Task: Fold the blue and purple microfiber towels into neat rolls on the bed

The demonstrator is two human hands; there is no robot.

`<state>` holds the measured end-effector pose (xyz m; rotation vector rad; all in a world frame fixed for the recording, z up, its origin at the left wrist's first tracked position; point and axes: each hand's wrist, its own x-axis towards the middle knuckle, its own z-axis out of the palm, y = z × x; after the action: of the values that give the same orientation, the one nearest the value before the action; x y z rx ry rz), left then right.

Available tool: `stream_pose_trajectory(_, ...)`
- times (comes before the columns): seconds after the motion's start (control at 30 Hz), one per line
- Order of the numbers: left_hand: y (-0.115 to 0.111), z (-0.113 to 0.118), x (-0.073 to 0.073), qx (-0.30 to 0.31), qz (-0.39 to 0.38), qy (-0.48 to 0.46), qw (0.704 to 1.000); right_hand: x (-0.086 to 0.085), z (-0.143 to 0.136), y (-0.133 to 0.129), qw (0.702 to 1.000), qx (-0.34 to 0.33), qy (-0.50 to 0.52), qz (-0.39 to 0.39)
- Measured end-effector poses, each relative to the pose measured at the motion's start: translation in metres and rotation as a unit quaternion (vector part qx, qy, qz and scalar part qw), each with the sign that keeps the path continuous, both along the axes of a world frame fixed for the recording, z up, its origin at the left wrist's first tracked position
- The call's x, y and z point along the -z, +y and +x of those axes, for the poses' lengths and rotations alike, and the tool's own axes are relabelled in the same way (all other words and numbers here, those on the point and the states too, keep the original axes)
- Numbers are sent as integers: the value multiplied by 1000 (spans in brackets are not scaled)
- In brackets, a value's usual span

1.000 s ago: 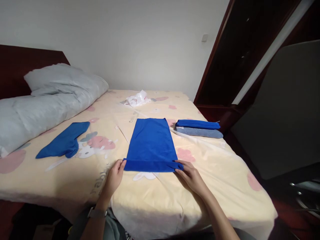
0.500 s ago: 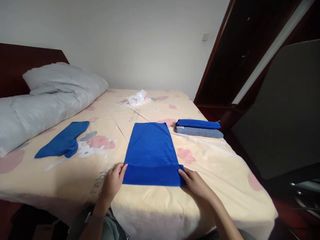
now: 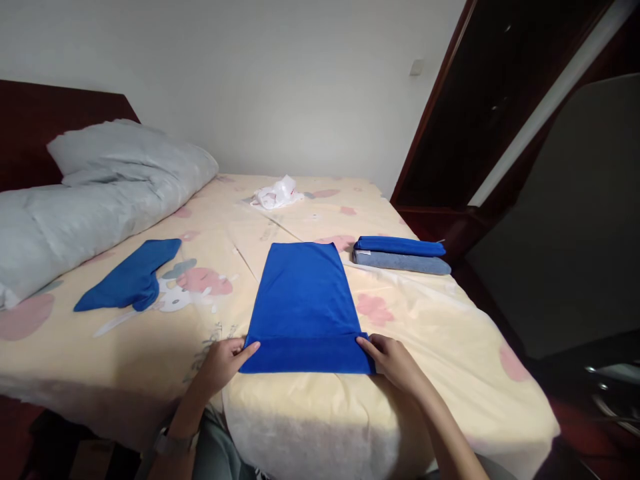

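Note:
A blue cloth [image 3: 305,293] lies flat on the bed, its near end folded over into a band along the front edge. My left hand [image 3: 223,362] pinches the band's left end, thumb on top. At the right end, my right hand [image 3: 393,360] grips the folded corner between thumb and fingers. To the right lie a rolled blue cloth [image 3: 400,246] and a rolled grey-blue cloth [image 3: 403,262], side by side. Another blue cloth [image 3: 130,277] rests crumpled on the left.
The bed [image 3: 480,373] has a patterned cream sheet. A grey quilt [image 3: 110,200] is heaped at the left, and a white plastic bag [image 3: 277,193] sits near the wall. A dark headboard [image 3: 65,120] stands at the far left.
My left hand has shifted slightly left and down, with its thumb now stretched over the band. The folded band's left end has spread outward. My right hand keeps its grip on the right corner.

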<state>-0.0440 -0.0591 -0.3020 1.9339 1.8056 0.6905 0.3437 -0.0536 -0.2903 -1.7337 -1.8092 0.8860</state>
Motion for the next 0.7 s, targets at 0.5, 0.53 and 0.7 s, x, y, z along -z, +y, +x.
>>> stream_pose_trajectory(0.5,-15,31,-22,73,250,98,960,-24,-6,-13,965,-142,-57,212)
stream_pose_trajectory(0.53,-16,34,-23,122,221,94,963,-24,-8,-14,963,-182,-51,190)
stream_pose_trajectory(0.7,-15,35,-15,256,73,99,959,-11,-12,-11,962,-216,-55,156)
